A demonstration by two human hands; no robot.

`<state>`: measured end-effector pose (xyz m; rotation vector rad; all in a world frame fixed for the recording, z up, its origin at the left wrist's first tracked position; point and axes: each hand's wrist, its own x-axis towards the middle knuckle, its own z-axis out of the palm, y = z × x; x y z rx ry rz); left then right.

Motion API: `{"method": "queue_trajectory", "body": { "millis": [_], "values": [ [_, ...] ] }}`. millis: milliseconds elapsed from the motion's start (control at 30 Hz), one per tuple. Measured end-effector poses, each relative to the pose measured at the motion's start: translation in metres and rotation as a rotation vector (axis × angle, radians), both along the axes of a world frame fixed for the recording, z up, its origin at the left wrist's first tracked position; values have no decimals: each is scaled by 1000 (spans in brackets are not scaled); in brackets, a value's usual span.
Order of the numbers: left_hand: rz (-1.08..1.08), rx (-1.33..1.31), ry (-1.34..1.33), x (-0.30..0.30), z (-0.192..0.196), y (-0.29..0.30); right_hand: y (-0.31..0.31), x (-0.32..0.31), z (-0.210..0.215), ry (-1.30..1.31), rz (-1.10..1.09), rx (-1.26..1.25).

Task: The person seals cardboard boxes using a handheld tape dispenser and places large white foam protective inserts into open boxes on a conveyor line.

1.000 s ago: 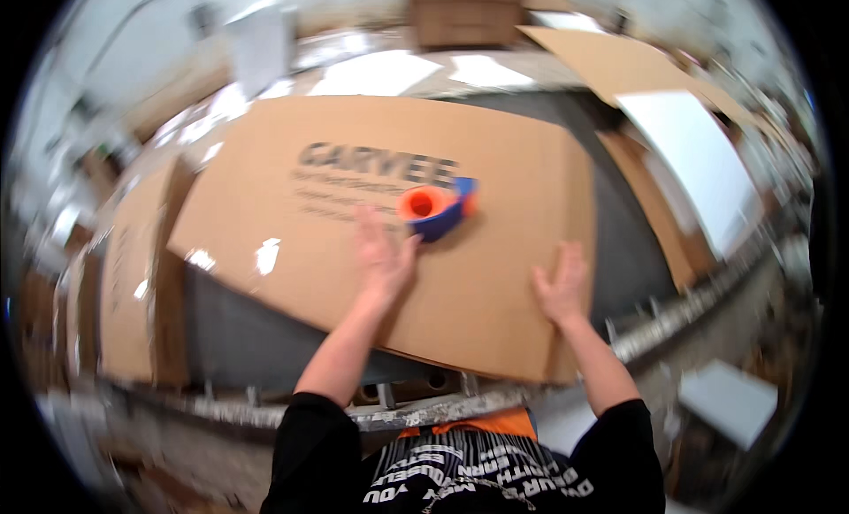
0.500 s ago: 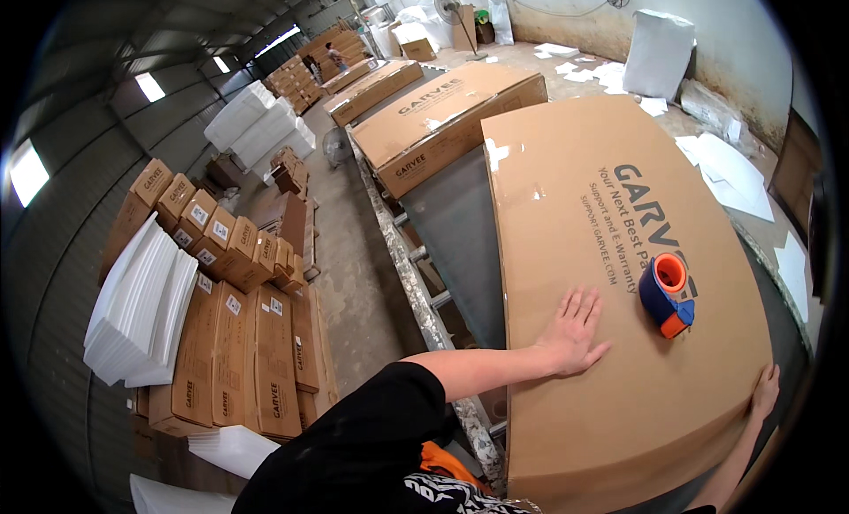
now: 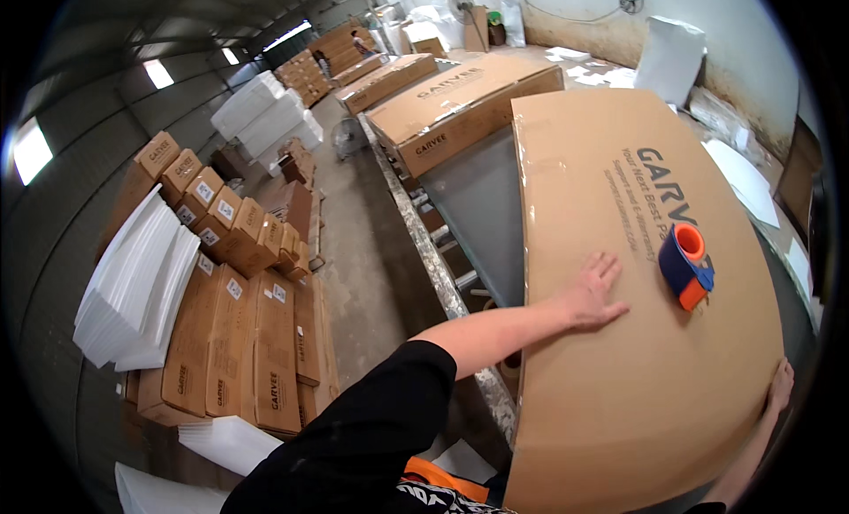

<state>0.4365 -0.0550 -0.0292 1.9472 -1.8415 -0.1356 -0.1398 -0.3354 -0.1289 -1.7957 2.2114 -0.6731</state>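
1. Left hand [image 3: 594,293] flat on top face of large flat carton [image 3: 637,337], fingers spread, palm down, grasping nothing; pressing near carton's left long edge.
2. Right hand [image 3: 780,386] at carton's right edge, fingers lying along rim; only partly visible at lens border, so cannot tell whether curled under in a grip or merely resting.
3. Carton lying flat on long grey worktable [image 3: 478,204], near end overhanging toward the body; clear tape visible along its far left edge.
4. Tape dispenser [image 3: 684,266], blue body with orange roll core, standing on carton top, just right of left hand, touched by neither hand.
5. Step judged: steadying or squaring the carton, hands at opposite sides. Next move likely calls for freeing one hand to reach the dispenser while the other holds the carton flat.
6. Count, near: one carton under hands, one dispenser.
7. Count, mid: floor stack of brown boxes [image 3: 239,337] to the left, well over ten, exact number not resolvable; one pile of white foam sheets [image 3: 141,284] beside it.
8. Count, far: two long closed cartons [image 3: 460,107] farther along the table; more stacks beyond, too small to count.
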Motion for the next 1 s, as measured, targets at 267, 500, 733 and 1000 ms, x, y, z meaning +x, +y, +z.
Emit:
{"method": "queue_trajectory", "body": {
  "millis": [267, 500, 733, 1000],
  "values": [
    [-153, -212, 126, 88, -5, 51, 208, 93, 59, 97, -145, 109],
    [-279, -121, -11, 152, 5, 161, 399, 190, 68, 68, -351, 171],
    [-643, 125, -245, 186, 34, 299, 552, 279, 43, -78, -444, -73],
    [-539, 163, -501, 132, 6, 331, 550, 238, -92, -121, -224, -669]
  ]
}}
